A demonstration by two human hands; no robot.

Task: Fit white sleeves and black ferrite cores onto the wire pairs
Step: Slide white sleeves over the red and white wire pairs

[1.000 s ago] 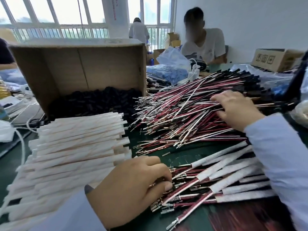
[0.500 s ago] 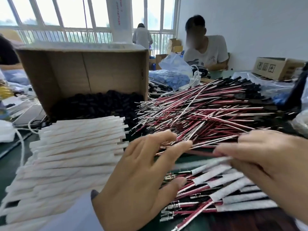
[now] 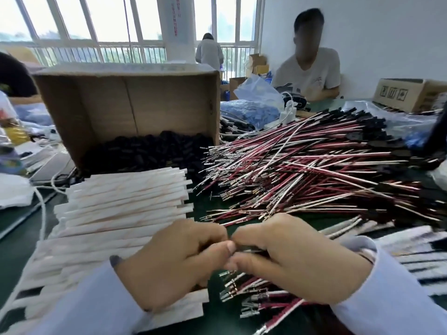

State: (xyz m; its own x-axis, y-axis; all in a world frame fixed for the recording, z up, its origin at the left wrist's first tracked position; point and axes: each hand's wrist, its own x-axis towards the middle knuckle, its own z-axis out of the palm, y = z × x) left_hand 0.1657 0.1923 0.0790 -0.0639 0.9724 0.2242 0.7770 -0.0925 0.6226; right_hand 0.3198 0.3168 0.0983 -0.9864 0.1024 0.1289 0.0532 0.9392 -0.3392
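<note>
Left hand (image 3: 174, 259) and right hand (image 3: 290, 259) touched fingertips beside white sleeves (image 3: 125, 201), fingers curled (I couldn't tell whether either gripped anything).

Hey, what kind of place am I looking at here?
Most likely a small wire-harness assembly workshop: a heap of red and white wire pairs, a stack of white sleeves, and a cardboard box of black ferrite cores.
</note>
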